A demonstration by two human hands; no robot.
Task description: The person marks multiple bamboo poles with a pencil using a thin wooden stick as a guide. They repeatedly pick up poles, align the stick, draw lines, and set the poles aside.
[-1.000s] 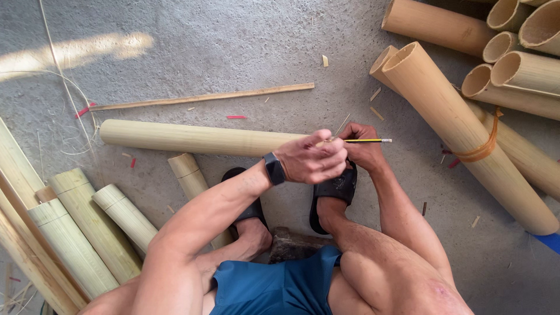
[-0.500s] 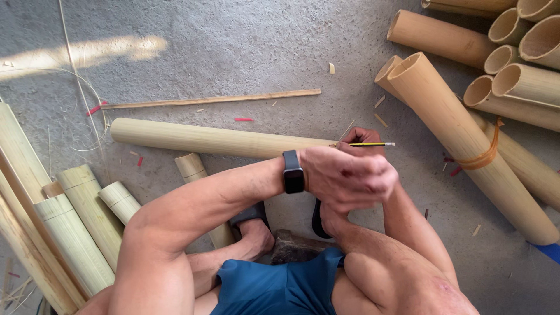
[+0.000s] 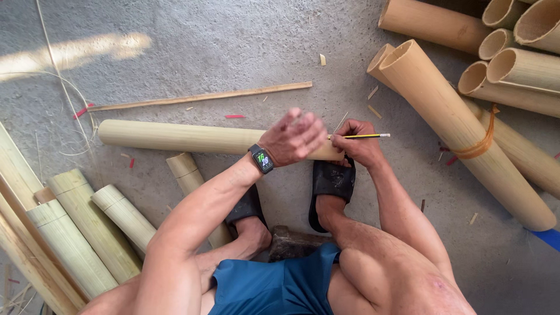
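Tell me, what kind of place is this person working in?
Probably a bamboo workshop or yard with a bare concrete floor. Cut bamboo poles lie stacked around, shavings litter the ground, and the right hand holds a pencil against a bamboo length by the left hand.

I note open concrete floor point(image 3: 221, 46) beyond the bamboo pole point(image 3: 175, 137); stacked tubes point(image 3: 466, 116) block right, cut sections point(image 3: 76, 227) block left.
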